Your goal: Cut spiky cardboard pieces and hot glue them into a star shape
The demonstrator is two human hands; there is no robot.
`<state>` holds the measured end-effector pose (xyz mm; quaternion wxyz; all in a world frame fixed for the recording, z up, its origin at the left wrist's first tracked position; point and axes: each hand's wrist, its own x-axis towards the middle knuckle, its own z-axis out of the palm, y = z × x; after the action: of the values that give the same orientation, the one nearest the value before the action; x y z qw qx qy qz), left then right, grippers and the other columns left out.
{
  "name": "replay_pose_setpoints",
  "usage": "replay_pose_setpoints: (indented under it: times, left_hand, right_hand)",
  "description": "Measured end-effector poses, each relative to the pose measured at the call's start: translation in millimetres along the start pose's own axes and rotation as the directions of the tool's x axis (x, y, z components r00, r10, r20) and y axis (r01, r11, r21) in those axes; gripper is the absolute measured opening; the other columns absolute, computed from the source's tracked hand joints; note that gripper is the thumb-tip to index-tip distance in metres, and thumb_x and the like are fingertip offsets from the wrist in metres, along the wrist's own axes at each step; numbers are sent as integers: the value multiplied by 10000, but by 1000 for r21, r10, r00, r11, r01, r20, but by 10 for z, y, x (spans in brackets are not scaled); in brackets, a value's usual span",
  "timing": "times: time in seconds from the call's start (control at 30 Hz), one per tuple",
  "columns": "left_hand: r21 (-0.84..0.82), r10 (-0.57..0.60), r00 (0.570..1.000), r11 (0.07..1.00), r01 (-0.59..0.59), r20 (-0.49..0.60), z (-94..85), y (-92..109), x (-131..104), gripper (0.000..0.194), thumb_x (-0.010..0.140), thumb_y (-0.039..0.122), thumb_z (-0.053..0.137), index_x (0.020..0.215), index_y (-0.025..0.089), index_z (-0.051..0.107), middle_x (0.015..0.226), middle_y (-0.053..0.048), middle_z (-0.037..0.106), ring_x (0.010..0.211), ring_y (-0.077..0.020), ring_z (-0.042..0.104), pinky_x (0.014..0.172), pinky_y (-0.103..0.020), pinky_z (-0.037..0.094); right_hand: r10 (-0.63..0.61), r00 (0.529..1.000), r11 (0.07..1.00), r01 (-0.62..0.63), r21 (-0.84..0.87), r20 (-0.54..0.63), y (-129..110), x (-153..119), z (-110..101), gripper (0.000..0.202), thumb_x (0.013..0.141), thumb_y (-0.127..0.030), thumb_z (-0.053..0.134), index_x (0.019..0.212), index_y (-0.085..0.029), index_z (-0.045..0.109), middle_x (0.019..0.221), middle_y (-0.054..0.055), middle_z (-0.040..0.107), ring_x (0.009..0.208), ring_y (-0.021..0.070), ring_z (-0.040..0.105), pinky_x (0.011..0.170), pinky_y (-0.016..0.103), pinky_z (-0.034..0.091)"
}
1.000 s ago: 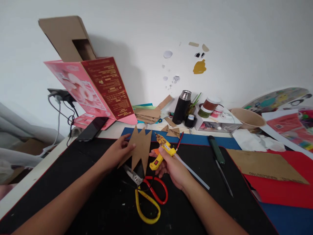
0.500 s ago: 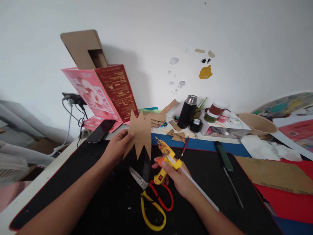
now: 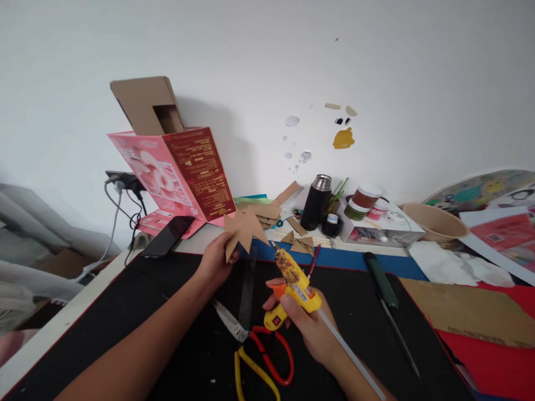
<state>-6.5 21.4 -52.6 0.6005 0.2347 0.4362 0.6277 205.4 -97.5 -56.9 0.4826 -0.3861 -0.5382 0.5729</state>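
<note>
My left hand (image 3: pixel 218 257) grips the lower left edge of a spiky, zigzag-cut cardboard piece (image 3: pixel 246 227), held up over the back of the black mat (image 3: pixel 175 289). My right hand (image 3: pixel 303 320) is wrapped round a yellow glue gun (image 3: pixel 295 287) with an orange trigger; its nozzle points up and left, close to the cardboard's right tip but apart from it. A long glue stick (image 3: pixel 351 356) trails from the gun's rear. Scissors (image 3: pixel 238 332) with red and yellow handles lie below, beside a dark ruler (image 3: pixel 248 289).
A phone (image 3: pixel 168 236) lies at left near a pink and red folder (image 3: pixel 200 172). Behind stand a black flask (image 3: pixel 316 203), an ink bottle (image 3: pixel 331 225) and paint jars (image 3: pixel 365 197). At right are a green-handled knife (image 3: pixel 382 281), a cardboard strip (image 3: pixel 468 312) and a bowl (image 3: pixel 437 223).
The cardboard piece has turned and tilted in my left hand, which has moved slightly right. The glue gun has shifted a little right. The camera view has tipped up.
</note>
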Motion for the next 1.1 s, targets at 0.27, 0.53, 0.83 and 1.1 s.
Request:
replay_pose_setpoints:
  times: [0.27,0.53,0.83,1.1]
  left_hand:
    - [-180,-129,988,973,142,83,-16,-85,-65,250,860,140,678,717,203,484,518,62,455,391,-67,404,337,-149,255]
    - [-213,-183,978,956,199,96,-7,-161,-113,268,871,134,665,696,203,475,503,61,445,372,-65,385,336,-150,272]
    - [-238,-181,981,952,191,62,8,-115,-148,217,851,121,661,720,189,502,543,43,485,400,-65,409,336,-143,257]
    - [-224,-53,998,973,61,41,-51,-122,-130,160,819,139,697,791,183,546,587,42,554,404,-78,462,346,-174,299]
  right_hand:
    - [130,991,991,-131,33,40,86,-26,83,667,899,-743,735,1221,-161,778,831,95,810,605,140,628,531,222,478]
    - [181,980,982,-185,40,79,63,-8,118,738,880,-785,719,1230,-136,762,691,54,764,535,122,590,512,212,425]
    - [161,986,985,-159,-60,31,199,8,70,736,917,-827,604,1019,-124,796,489,-2,608,430,118,483,479,224,388]
    - [88,988,984,-106,-144,-127,79,-42,82,642,940,-766,630,990,-143,777,522,-2,621,469,128,526,518,228,452]
